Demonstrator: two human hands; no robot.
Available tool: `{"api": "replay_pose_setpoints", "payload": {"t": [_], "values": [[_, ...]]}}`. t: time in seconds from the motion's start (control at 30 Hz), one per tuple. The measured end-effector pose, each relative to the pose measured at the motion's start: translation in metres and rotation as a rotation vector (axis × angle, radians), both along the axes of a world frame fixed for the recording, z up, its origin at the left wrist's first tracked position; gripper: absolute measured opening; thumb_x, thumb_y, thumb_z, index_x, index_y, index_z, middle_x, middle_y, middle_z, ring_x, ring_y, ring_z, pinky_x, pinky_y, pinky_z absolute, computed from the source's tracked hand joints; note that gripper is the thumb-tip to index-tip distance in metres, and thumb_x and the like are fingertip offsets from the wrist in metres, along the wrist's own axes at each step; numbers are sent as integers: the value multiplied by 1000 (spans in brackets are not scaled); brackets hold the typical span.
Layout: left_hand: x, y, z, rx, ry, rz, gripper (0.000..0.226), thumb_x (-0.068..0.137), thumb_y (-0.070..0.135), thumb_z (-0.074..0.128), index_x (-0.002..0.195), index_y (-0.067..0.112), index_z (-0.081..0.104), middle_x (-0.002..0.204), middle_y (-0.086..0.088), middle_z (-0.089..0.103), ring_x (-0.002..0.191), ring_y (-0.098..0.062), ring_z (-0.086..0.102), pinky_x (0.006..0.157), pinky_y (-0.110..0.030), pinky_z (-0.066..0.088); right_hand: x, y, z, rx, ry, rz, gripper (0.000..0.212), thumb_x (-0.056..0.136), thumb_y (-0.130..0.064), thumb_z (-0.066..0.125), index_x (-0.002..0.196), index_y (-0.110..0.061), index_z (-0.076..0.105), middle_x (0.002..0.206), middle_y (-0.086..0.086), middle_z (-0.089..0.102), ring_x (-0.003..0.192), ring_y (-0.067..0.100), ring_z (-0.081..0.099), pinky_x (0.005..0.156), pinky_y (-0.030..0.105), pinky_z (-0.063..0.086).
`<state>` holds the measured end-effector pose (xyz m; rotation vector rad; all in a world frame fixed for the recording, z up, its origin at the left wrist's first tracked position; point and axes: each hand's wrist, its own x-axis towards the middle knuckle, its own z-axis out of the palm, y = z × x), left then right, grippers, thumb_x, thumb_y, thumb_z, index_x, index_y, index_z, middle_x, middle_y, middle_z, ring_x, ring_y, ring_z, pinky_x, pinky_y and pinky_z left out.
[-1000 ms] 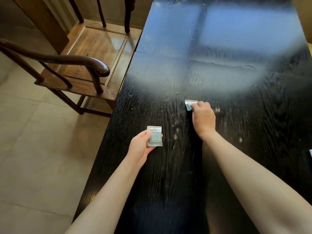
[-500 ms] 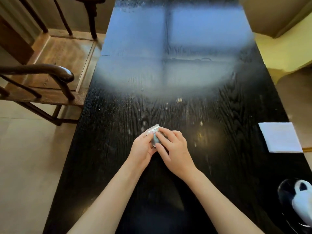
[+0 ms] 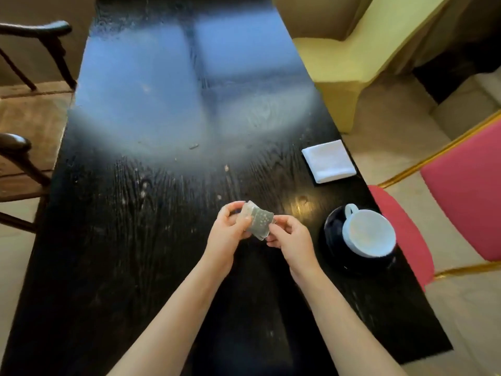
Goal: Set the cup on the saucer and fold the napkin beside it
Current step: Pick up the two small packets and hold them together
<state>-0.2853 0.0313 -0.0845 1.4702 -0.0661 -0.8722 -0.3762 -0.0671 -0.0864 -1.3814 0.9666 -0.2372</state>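
Note:
A pale blue cup point(image 3: 367, 232) stands on a dark saucer point(image 3: 332, 234) near the table's right edge. Beyond it lies a folded white napkin point(image 3: 328, 160), apart from the saucer and close to the same edge. At the middle of the black table point(image 3: 135, 240), my left hand point(image 3: 230, 232) and my right hand point(image 3: 291, 238) pinch small silvery packets point(image 3: 259, 221) between their fingertips, the hands almost touching. The packets sit to the left of the cup.
A pink chair with a gold frame point(image 3: 461, 185) stands right of the table. A yellow seat point(image 3: 352, 58) is at the far right. Dark wooden armchairs point(image 3: 16, 147) stand to the left. Crumbs and specks dot the tabletop.
My hands came together from apart, each bringing a packet, and now hold the packets jointly. The view swung right, revealing the cup on the saucer, the napkin and the pink chair.

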Motion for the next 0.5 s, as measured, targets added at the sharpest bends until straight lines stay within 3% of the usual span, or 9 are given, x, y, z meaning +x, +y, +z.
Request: {"api": "replay_pose_setpoints", "payload": {"t": [0.1, 0.27, 0.4, 0.5], "values": [[-34, -11, 13, 86, -70, -160, 36, 89, 14, 57, 122, 26, 53, 104, -1, 67, 94, -15, 66, 77, -30, 56, -45, -23, 4, -62, 40, 78, 15, 90, -14, 56, 103, -15, 63, 95, 4, 68, 85, 15, 65, 65, 20, 55], [-107, -41, 9, 150, -26, -160, 23, 88, 7, 58, 110, 14, 58, 104, -8, 66, 89, -19, 68, 65, -25, 58, -119, -52, 6, -71, 60, 149, 29, 90, -12, 55, 118, -20, 57, 102, 0, 65, 90, 13, 65, 63, 19, 54], [-169, -68, -13, 212, 20, -163, 21, 87, 9, 59, 106, 16, 57, 104, -8, 66, 90, -19, 68, 71, -30, 58, -177, -72, -7, -79, 134, 87, 32, 90, -6, 54, 119, -18, 59, 103, 2, 66, 91, 12, 65, 62, 19, 54], [-207, -84, -27, 281, -8, -213, 22, 85, 10, 60, 105, 18, 56, 102, -4, 65, 91, -17, 65, 74, -30, 57, -212, -86, -21, -143, 238, 65, 33, 89, -5, 54, 119, -17, 60, 98, 1, 65, 89, 13, 64, 71, 27, 57]]}}
